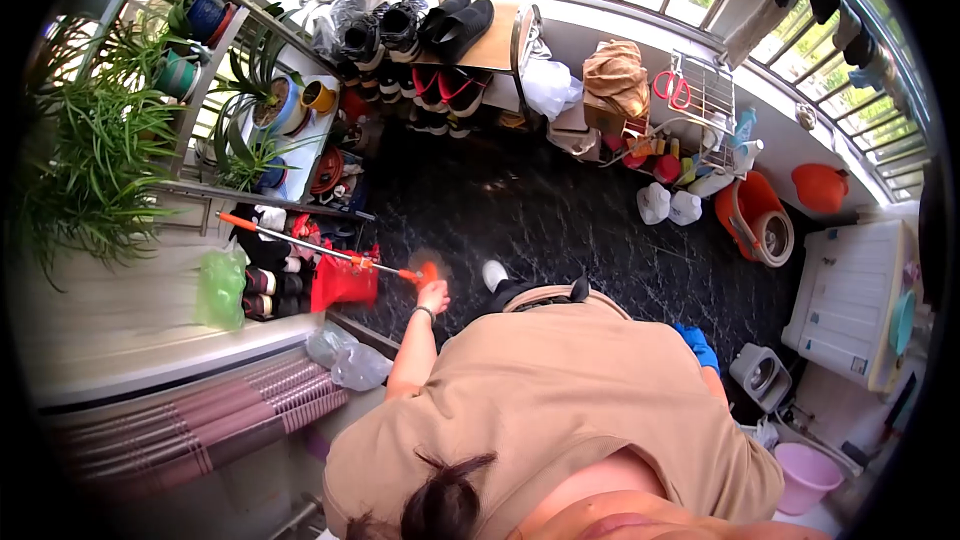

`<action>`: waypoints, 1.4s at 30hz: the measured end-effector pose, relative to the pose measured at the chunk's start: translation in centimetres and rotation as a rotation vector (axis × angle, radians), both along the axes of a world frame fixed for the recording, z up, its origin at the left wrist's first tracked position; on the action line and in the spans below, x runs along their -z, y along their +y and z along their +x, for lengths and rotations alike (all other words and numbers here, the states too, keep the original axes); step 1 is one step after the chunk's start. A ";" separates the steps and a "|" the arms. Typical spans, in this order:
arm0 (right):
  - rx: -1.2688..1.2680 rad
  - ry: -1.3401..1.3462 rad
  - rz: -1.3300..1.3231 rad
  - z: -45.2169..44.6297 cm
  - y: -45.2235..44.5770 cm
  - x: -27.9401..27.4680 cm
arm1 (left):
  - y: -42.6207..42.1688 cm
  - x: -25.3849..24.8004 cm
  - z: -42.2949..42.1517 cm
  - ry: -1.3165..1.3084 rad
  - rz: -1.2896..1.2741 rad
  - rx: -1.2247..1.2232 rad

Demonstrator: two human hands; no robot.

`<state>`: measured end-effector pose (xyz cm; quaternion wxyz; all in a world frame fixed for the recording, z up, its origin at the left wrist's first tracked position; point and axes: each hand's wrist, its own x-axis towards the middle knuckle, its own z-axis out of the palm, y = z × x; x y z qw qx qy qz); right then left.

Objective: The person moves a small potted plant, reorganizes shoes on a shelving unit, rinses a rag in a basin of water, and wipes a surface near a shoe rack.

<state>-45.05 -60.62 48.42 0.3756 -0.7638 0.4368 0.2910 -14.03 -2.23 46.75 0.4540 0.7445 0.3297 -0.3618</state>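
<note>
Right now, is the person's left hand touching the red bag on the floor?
Apart: the head view shows dark floor between the left hand and the red bag.

Home balcony with plants [105, 145], shoes [463, 28]

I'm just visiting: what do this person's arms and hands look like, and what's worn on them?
The arms come out of short, plain tan sleeves. The left hand is uncovered, with a thin dark wristband below it. The right hand shows crinkled bright blue, apparently a glove.
</note>
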 end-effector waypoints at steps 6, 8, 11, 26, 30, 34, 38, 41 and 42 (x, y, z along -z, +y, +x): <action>-0.775 -0.227 -0.293 -2.9 -4.8 9.1 | -2.1 -0.1 0.1 0.051 0.065 0.101; -0.599 -0.270 -0.284 -2.3 -5.3 11.7 | -1.6 0.6 0.3 0.041 0.099 0.092; -0.616 -0.283 -0.354 -0.8 -5.2 13.7 | -1.1 0.9 2.8 -0.332 0.432 0.457; 0.186 -0.034 -0.026 23.1 4.5 0.0 | -21.7 -13.9 55.7 -1.339 0.534 0.739; 0.264 -0.188 -0.091 31.9 8.3 -6.1 | -24.0 -14.1 61.2 -1.470 0.473 0.774; 0.262 -0.114 0.033 31.7 6.6 -1.8 | -25.4 -15.5 58.6 -1.346 0.185 0.653; 0.272 -0.130 0.021 37.0 5.8 -4.0 | -28.9 -10.7 58.4 -1.298 0.024 0.929; 0.137 -0.186 -0.066 43.9 4.2 -6.4 | -33.5 -8.4 60.8 -1.263 0.024 1.059; 0.058 -0.207 -0.115 46.6 3.5 -7.3 | -35.1 -7.8 61.9 -1.221 0.054 1.116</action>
